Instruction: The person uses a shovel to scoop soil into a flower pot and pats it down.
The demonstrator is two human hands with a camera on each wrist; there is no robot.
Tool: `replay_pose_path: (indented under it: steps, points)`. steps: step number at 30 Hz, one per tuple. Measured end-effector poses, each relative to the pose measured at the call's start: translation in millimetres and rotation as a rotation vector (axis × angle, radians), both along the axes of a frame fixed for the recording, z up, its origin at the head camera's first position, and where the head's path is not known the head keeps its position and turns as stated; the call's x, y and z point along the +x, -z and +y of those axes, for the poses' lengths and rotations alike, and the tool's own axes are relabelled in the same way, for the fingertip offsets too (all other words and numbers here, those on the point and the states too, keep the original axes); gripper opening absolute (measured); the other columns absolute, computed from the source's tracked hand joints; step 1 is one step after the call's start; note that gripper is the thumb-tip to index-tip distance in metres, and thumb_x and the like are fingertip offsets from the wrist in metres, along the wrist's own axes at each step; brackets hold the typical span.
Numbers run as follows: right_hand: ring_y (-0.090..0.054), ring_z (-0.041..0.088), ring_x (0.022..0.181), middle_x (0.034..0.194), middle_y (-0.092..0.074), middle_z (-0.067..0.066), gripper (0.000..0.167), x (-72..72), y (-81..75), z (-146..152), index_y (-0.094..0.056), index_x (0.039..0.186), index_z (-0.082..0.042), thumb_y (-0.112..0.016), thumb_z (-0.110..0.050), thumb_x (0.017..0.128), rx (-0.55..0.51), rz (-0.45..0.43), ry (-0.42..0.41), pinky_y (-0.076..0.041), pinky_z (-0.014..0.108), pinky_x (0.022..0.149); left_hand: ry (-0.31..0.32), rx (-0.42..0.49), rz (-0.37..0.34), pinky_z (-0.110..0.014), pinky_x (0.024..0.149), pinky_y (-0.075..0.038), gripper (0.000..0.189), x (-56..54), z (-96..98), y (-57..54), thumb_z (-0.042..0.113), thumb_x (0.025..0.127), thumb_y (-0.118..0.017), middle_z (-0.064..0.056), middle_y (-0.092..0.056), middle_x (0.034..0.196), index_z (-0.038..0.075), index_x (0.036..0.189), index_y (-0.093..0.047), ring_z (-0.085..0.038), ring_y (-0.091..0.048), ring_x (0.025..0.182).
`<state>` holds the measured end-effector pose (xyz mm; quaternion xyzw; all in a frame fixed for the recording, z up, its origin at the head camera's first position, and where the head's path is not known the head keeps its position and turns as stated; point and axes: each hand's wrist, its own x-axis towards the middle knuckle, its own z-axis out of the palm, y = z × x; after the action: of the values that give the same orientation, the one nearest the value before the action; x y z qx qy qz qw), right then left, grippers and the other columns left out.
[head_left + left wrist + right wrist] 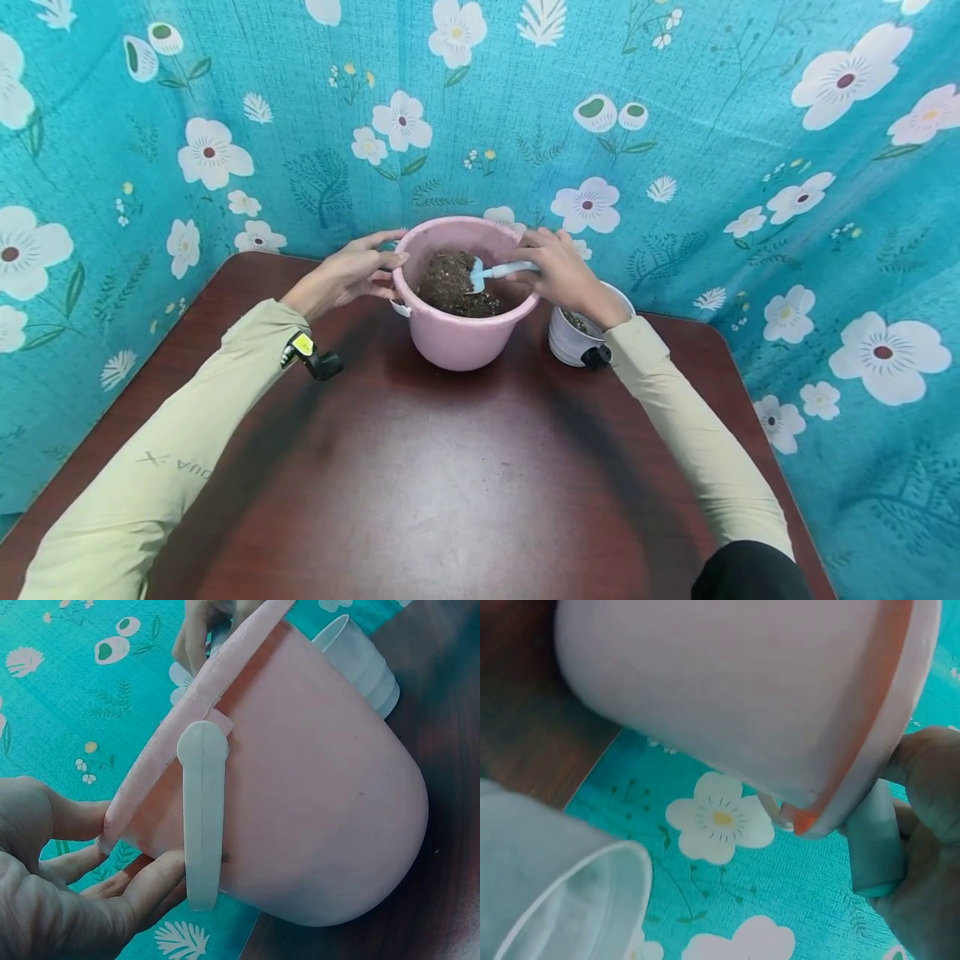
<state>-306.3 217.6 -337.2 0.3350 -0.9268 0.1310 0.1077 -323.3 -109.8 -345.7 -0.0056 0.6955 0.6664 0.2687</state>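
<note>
A pink bucket (461, 346) with dark soil (450, 283) inside stands toward the back of the table. My left hand (352, 271) grips its left rim, thumb on the edge and fingers spread beneath, beside the white handle (202, 817). My right hand (558, 271) holds a light blue hand trowel (513, 269) by its handle over the bucket's right rim. The trowel's blade touches the soil. In the right wrist view the trowel's handle end (876, 844) shows between the curled fingers.
A white pot (566, 337) with some soil in it stands right of the bucket, partly behind my right wrist. A blue flowered curtain (480, 108) hangs close behind the dark brown table (450, 483).
</note>
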Motion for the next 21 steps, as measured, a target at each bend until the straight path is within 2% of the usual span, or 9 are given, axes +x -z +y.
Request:
replay_pose_path:
  steps: [8, 13, 16, 21]
  points:
    - [-0.048, 0.028, 0.093, 0.101, -0.064, 0.008, 0.029, 6.5, 1.8, 13, -0.079, 0.123, -0.012, -0.08, -0.015, 0.094, -0.03, 0.096, 0.018, -0.026, 0.044, 0.079, 0.006, -0.003, 0.015, -0.036, 0.086, -0.064, 0.066, 2.3, 0.2, -0.8, 0.013, 0.11, -0.052, -0.021, -0.033, 0.164, 0.025, 0.169, -0.023, -0.039, -0.047, 0.138]
    - [-0.053, 0.027, 0.097, 0.106, -0.066, 0.008, 0.03, 9.1, -2.6, 21, -0.078, 0.126, -0.014, -0.077, -0.014, 0.096, -0.03, 0.078, 0.039, -0.028, 0.045, 0.081, 0.005, -0.006, 0.021, -0.034, 0.085, -0.064, 0.067, 3.4, -0.1, -2.0, 0.013, 0.11, -0.052, -0.02, -0.03, 0.166, 0.025, 0.169, -0.023, -0.04, -0.046, 0.14]
    - [-0.055, 0.027, 0.099, 0.108, -0.067, 0.008, 0.03, 10.4, -4.9, 27, -0.078, 0.126, -0.014, -0.077, -0.014, 0.097, -0.037, 0.068, 0.052, -0.03, 0.045, 0.081, 0.002, -0.016, 0.028, -0.032, 0.081, -0.064, 0.066, 3.4, 0.4, -1.8, 0.014, 0.11, -0.053, -0.02, -0.032, 0.164, 0.024, 0.169, -0.024, -0.038, -0.05, 0.136]
    - [-0.056, 0.029, 0.1, 0.107, -0.069, 0.009, 0.025, 11.9, -7.2, 35, -0.079, 0.121, -0.011, -0.078, -0.016, 0.096, -0.065, 0.103, 0.061, -0.031, 0.045, 0.08, 0.004, -0.019, 0.026, -0.033, 0.081, -0.064, 0.066, 3.2, -0.2, -1.2, 0.014, 0.11, -0.053, -0.019, -0.034, 0.162, 0.025, 0.168, -0.025, -0.036, -0.054, 0.129]
